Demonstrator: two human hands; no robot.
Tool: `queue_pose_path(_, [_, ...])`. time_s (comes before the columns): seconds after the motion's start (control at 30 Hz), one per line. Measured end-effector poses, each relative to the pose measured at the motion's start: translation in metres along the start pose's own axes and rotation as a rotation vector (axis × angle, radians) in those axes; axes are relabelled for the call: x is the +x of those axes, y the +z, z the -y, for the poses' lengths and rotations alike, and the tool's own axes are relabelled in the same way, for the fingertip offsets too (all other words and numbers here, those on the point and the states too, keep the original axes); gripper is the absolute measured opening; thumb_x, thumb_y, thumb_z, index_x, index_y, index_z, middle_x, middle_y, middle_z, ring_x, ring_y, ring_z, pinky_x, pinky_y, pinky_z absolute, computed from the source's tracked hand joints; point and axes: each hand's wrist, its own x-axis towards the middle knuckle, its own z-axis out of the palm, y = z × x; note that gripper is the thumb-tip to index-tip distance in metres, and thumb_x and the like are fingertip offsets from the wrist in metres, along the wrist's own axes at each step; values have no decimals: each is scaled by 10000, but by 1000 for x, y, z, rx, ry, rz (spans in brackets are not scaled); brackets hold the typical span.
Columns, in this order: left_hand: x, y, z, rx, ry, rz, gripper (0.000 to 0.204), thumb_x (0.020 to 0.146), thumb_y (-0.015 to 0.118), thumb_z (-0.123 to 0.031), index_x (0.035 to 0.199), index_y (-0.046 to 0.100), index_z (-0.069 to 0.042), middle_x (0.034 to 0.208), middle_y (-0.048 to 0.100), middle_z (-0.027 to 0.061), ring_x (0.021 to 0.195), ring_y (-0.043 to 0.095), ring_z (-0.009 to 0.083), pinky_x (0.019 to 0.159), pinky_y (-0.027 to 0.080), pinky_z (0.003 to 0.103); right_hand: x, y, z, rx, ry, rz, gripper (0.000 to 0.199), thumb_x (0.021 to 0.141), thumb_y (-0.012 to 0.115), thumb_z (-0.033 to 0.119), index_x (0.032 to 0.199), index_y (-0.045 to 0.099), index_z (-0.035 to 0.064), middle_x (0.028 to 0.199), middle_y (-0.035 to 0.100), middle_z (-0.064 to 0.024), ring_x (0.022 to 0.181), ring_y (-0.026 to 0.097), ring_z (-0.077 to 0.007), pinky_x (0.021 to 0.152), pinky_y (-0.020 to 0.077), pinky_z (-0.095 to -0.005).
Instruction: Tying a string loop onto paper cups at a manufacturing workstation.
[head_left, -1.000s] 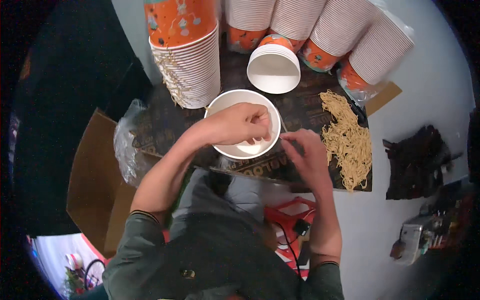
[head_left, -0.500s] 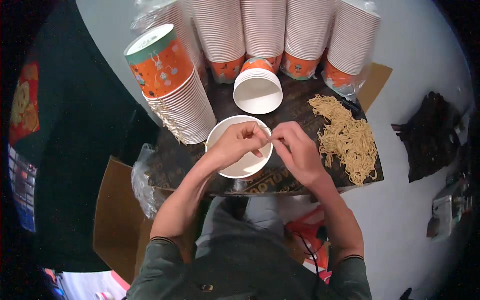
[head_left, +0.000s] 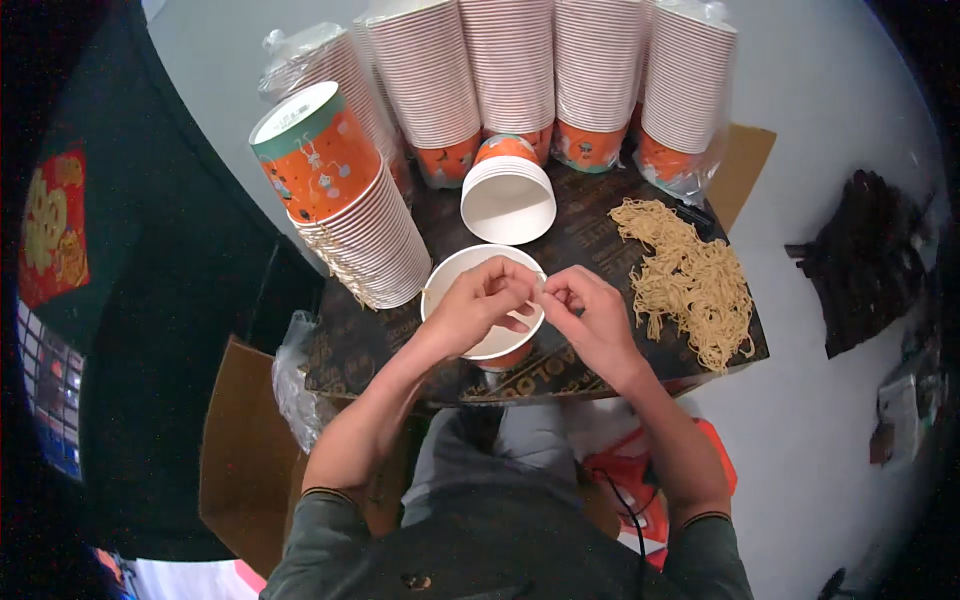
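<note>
A white paper bowl [head_left: 455,277] stands on the dark board [head_left: 590,230] in front of me. My left hand [head_left: 480,305] hovers over the bowl with its fingers pinched together. My right hand [head_left: 590,320] is beside it at the bowl's right rim, fingertips meeting those of the left. Both seem to pinch a thin strand of noodle between them, too small to see clearly. A heap of pale dry noodles [head_left: 690,275] lies on the board to the right of my right hand.
A leaning stack of orange paper bowls [head_left: 345,200] stands left of the bowl. A short stack lies on its side [head_left: 508,195] behind it. Several tall wrapped stacks [head_left: 590,70] line the back. A cardboard box [head_left: 245,450] sits at lower left, dark things [head_left: 865,260] on the floor at right.
My right hand has come left from the noodle heap to meet my left hand over the bowl. The view has tilted, so the stacks at the back show more fully.
</note>
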Motion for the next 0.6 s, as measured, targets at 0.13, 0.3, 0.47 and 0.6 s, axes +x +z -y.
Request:
queue_pose_path(0.13, [-1, 5, 1, 74, -75, 32, 253, 1021, 738, -123, 1242, 696, -7, 1165, 720, 56, 1043, 722, 143, 860, 647, 334, -2, 4, -12, 114, 26, -35, 124, 1004, 757, 82, 1088, 712, 1, 950, 683, -73, 827, 661, -137, 744, 553, -304])
queue_pose_path(0.3, [5, 3, 10, -19, -147, 20, 290, 1000, 782, -110, 1267, 724, -13, 1164, 741, 40, 1024, 731, 133, 858, 649, 331, -6, 5, -21, 203, 13, -31, 117, 1022, 757, 81, 1105, 721, 6, 961, 709, -36, 842, 662, -90, 752, 550, -273])
queue_pose_path(0.47, [6, 7, 9, -73, -190, -4, 250, 995, 789, -107, 1228, 753, -24, 1126, 758, 31, 1005, 735, 127, 856, 648, 325, -11, 10, -27, 458, 163, -69, 93, 1065, 734, 92, 1119, 730, 17, 982, 731, 12, 866, 657, -43, 764, 540, -228])
queue_pose_path(0.6, [6, 15, 8, -72, -158, -1, 223, 1001, 789, -113, 1204, 765, -24, 1114, 763, 29, 989, 734, 122, 847, 638, 315, -16, 11, -32, 495, 155, -115, 90, 1069, 728, 90, 1123, 726, 18, 996, 731, 16, 885, 657, -41, 790, 541, -229])
